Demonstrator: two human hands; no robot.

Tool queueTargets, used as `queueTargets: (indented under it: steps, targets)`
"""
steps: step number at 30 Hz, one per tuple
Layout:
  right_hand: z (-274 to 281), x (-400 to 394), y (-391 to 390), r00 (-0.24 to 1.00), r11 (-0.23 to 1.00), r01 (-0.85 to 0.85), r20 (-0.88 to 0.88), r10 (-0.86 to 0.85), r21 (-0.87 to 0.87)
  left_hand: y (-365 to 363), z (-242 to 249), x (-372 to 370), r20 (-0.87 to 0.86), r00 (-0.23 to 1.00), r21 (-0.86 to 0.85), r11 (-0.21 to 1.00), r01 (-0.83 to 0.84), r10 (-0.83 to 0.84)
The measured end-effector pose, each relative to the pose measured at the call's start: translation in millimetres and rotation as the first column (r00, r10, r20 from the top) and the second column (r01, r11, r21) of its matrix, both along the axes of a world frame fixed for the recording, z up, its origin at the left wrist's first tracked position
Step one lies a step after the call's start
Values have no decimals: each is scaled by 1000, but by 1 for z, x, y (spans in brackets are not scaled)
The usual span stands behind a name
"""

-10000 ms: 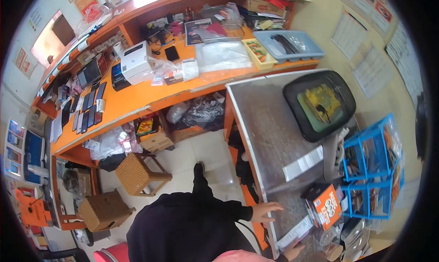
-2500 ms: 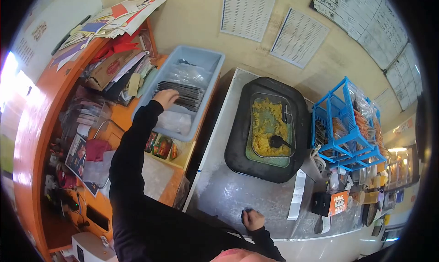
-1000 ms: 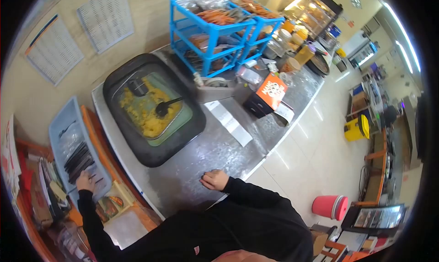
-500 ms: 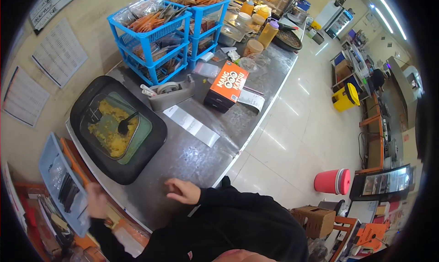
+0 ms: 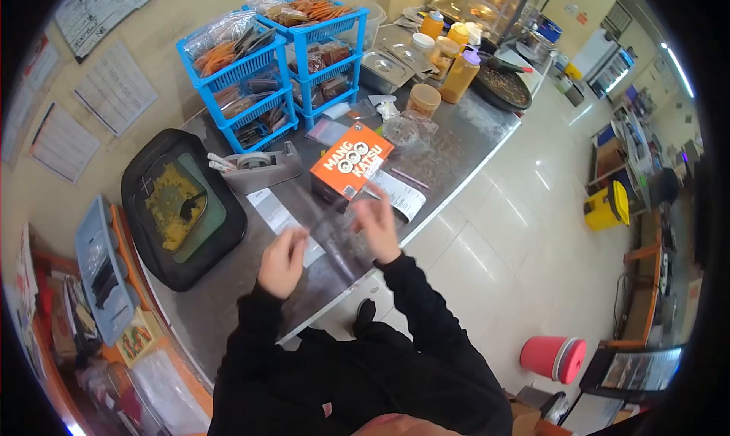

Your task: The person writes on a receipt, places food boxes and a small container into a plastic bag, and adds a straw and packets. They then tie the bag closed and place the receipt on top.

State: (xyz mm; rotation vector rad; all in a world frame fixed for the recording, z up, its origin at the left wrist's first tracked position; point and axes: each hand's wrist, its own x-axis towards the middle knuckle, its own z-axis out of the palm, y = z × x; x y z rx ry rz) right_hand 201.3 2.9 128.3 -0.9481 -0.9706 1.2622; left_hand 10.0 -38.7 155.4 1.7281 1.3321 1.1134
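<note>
Both hands are over the metal counter in front of me. My left hand (image 5: 283, 262) is closed with fingertips pinched, beside the white paper strip (image 5: 271, 211); what it holds, if anything, I cannot make out. A dark, smeared streak (image 5: 332, 234) shows between the two hands. My right hand (image 5: 376, 227) is blurred by motion, its fingers pointing up near the lower corner of the orange box (image 5: 351, 162) marked "MANG KATSU". A printed receipt (image 5: 399, 195) lies right of that box. Behind the paper strip stands a grey tape dispenser (image 5: 262, 170).
A black tray (image 5: 144, 246) with yellow food and a dark utensil sits at the left. Blue tiered baskets (image 5: 236, 63) hold packets at the back. Sauce bottles (image 5: 460, 77), jars and a pan (image 5: 502, 86) stand farther along. A blue tray (image 5: 106, 276) holds dark items at lower left.
My left hand has moved right from beside the blue tray to over the counter. My right hand has moved forward and right, towards the orange box. The camera view has shifted.
</note>
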Motion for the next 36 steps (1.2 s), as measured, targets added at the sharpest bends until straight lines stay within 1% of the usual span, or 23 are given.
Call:
queueTargets:
  steps: [2,3,4,5,6,7,9,10,11,12,15,16,19,22,25,28,31,32,35,36]
  targets:
    - [-1,48,18,997,998,58,42,-59,25,47,-3,33,-43,998,150,988,-44,51]
    - [-8,72,21,988,995,61,138,-72,79,69,2,50,16,997,91,993,-76,75]
    - [-14,90,20,980,993,101,165,-111,69,97,-10,64,-65,987,260,958,-123,144]
    - [-21,106,16,970,989,139,194,-148,59,120,-16,76,-155,968,367,922,-128,196]
    - [-30,120,11,971,992,120,203,-127,47,142,-25,88,-208,943,399,903,-159,258]
    - [-40,132,4,972,994,99,211,-104,36,165,-49,94,-284,911,369,912,-182,297]
    - [-58,152,-14,964,998,70,257,-69,2,179,-67,102,-521,775,426,896,-126,357]
    - [-67,161,-23,954,998,65,293,-57,-17,182,-70,104,-494,779,445,882,-155,386]
    - [-74,170,-31,963,995,61,267,-38,-78,181,-74,105,-466,784,463,868,-179,410]
    - [-78,178,-37,959,992,87,278,-57,-95,178,-70,108,-440,790,472,858,-201,427]
    - [-89,200,-51,951,977,144,296,-92,-156,168,-59,112,-433,794,409,878,-249,427]
    - [-90,205,-54,949,972,159,297,-102,-173,167,-57,112,-486,767,380,892,-246,419]
    - [-95,214,-59,946,969,184,297,-129,-164,162,-52,117,-501,730,444,862,-245,465]
    - [-99,220,-63,942,966,186,313,-122,-182,162,-58,118,-555,701,406,882,-240,447]
    - [-101,220,-66,942,962,188,312,-120,-198,162,-57,119,-559,686,414,874,-254,465]
    - [-101,221,-69,940,961,193,319,-123,-200,159,-51,120,-503,719,414,864,-286,479]
    - [-98,222,-74,923,954,224,357,-142,-199,150,-42,121,-378,760,488,812,-321,528]
    - [-100,223,-78,920,951,235,363,-150,-203,145,-40,120,-376,767,497,812,-307,520]
    - [-105,221,-81,913,945,248,378,-154,-212,141,-51,117,-433,767,433,856,-284,474]
    - [-105,218,-81,912,945,241,385,-142,-222,143,-58,116,-458,756,448,856,-258,468]
